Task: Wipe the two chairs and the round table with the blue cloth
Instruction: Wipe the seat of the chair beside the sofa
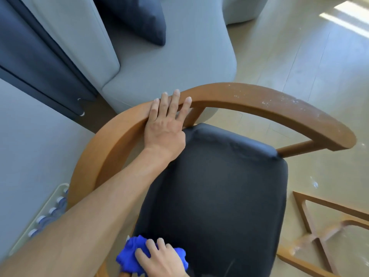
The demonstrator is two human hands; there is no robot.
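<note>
Chair [209, 196]: black seat, curved wooden backrest rail; white specks on the rail's right stretch. Left hand [165, 124] flat on the rail's left-centre portion, fingers [175, 100] straight and released, draped over the top edge. Right hand [159, 258] at the seat's near-left corner, fingers curled down onto the cloth [131, 254], grasping it; cloth bunched, touching the seat edge. Grey sofa [169, 66] just behind the rail, dark cushion [139, 17] on it. Wooden frame [319, 236] on the floor right of the seat; bottles [50, 214] left of the rail.
</note>
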